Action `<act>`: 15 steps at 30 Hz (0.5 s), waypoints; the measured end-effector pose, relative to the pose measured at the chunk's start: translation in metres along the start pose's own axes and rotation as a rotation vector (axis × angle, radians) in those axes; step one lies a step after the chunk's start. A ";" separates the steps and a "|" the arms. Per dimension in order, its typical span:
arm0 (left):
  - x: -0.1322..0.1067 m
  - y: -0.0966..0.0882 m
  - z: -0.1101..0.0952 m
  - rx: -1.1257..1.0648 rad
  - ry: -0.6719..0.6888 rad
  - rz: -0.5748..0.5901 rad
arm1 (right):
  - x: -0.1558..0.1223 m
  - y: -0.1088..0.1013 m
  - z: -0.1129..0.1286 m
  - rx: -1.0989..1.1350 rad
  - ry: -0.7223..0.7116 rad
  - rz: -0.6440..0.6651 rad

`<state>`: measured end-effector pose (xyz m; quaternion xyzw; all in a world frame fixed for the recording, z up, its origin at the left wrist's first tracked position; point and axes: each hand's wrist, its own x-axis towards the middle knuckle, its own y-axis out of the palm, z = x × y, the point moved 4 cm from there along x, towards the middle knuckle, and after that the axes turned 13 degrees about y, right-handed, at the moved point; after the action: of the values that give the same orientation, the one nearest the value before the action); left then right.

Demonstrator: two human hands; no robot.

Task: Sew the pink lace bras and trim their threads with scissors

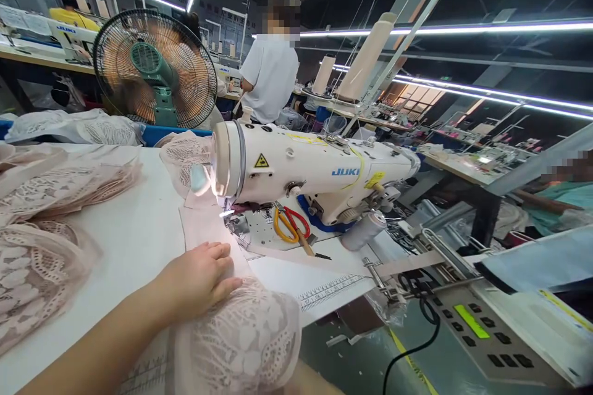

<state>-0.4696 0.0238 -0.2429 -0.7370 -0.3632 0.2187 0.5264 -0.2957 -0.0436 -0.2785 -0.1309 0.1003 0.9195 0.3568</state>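
Note:
My left hand (201, 274) lies palm down on pale pink fabric (199, 222), its fingers stretched out and pressing on the cloth in front of the sewing machine's needle area. The cloth runs under the lit head of a white JUKI sewing machine (296, 160). Beside my thumb, a pink lace bra cup (250, 333) hangs over the table's front edge. A strip of skin shows below the cup, perhaps my right arm; the right hand itself is hidden behind the lace. Red and yellow handled snips (291, 222) and a wooden-handled brush (306, 243) rest by the machine bed.
Stacks of lace pieces (50, 185) cover the left of the white table (152, 216). Behind stands a fan (155, 68). A thread cone (364, 229), a metal tape feeder (430, 253) and a control box (491, 327) are on the right. A person (271, 74) stands beyond the machine.

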 end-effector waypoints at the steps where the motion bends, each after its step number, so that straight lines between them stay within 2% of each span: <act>1: -0.001 0.001 0.001 -0.010 -0.017 0.001 | 0.003 0.001 0.001 0.009 0.006 0.017; 4: -0.002 0.002 0.003 -0.016 -0.033 -0.018 | 0.012 0.004 0.003 0.046 0.028 0.079; 11: 0.002 -0.005 -0.001 0.017 0.042 -0.055 | 0.021 0.015 0.011 0.143 0.076 0.197; 15: 0.002 -0.007 -0.002 0.057 0.056 -0.077 | 0.031 0.019 0.012 0.217 0.115 0.176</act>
<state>-0.4690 0.0256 -0.2357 -0.7131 -0.3701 0.1880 0.5650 -0.3327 -0.0345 -0.2753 -0.1347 0.2307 0.9219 0.2805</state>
